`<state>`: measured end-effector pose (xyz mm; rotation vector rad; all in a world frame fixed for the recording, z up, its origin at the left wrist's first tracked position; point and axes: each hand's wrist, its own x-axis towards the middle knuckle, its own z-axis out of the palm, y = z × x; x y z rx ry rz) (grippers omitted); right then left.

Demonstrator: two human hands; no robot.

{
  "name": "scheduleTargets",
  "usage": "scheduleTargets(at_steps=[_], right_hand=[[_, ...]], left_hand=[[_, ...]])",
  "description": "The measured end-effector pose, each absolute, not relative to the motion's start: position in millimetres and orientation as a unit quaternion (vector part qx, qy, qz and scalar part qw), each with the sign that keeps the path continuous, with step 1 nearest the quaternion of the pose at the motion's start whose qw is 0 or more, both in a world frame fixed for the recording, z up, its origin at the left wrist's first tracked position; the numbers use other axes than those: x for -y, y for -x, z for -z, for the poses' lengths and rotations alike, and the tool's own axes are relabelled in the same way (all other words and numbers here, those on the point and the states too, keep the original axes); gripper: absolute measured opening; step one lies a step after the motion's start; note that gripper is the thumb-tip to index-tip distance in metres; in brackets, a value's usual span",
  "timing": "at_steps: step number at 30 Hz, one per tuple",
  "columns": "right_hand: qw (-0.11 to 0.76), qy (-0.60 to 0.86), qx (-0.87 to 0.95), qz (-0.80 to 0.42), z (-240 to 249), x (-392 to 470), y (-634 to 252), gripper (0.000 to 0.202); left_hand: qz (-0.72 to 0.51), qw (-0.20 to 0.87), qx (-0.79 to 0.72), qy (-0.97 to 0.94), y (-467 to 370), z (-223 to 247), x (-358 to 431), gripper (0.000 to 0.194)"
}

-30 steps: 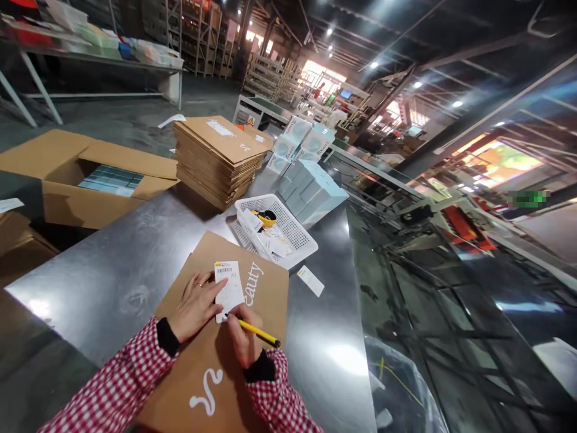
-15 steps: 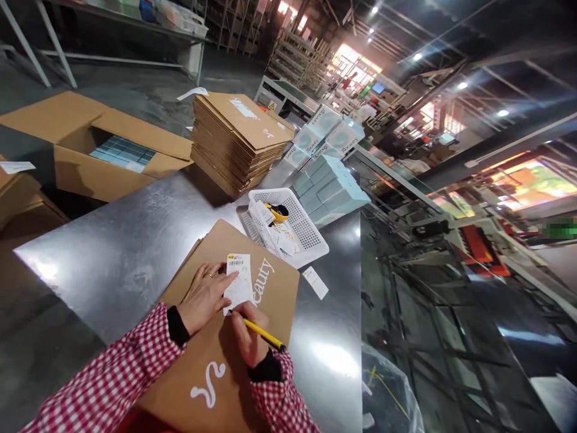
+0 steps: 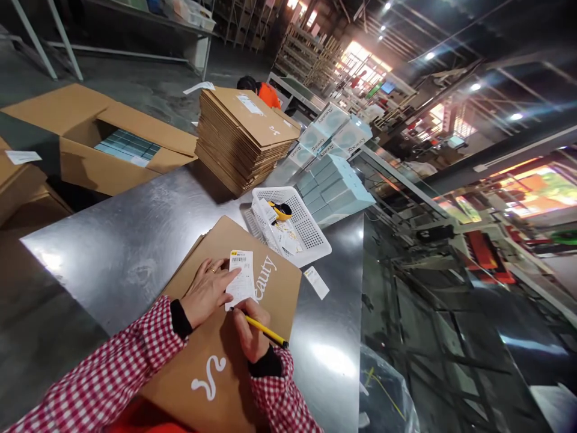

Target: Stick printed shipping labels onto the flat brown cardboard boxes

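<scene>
A white printed label (image 3: pixel 242 282) lies on a flat brown cardboard carton (image 3: pixel 238 379) with white lettering. My left hand (image 3: pixel 208 293) rests on the carton, fingers spread, with the index fingertip on the label. Between the fingers of my right hand (image 3: pixel 251 329) is a yellow pen (image 3: pixel 268 332) with a black end; its tip meets the lower edge of the label. Whatever the pen marks is too small to make out. A second white label (image 3: pixel 317 282) lies on the metal table (image 3: pixel 130 240) to the right of the carton.
Behind the carton stands a white perforated basket (image 3: pixel 311 231) holding a yellow-and-black tool and papers. Farther back are a tall stack of flat cartons (image 3: pixel 243 144) and pale blue boxes (image 3: pixel 333 186). An open carton (image 3: pixel 99 165) sits left. Someone in orange (image 3: pixel 268 95) is beyond the stack.
My view has shifted slightly. Both hands stay on the carton, the pen still at the label's lower edge. A person in orange has come into view behind the carton stack.
</scene>
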<state>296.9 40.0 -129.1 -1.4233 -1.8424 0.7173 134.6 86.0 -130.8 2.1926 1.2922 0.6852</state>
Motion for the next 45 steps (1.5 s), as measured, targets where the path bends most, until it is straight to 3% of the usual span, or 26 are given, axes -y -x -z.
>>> scheduleTargets(at_steps=[45], right_hand=[[0.371, 0.542, 0.721, -0.223, 135.9, -41.8, -305.4, 0.02]], left_hand=[[-0.268, 0.239, -0.473, -0.805, -134.7, 132.0, -85.7, 0.059]])
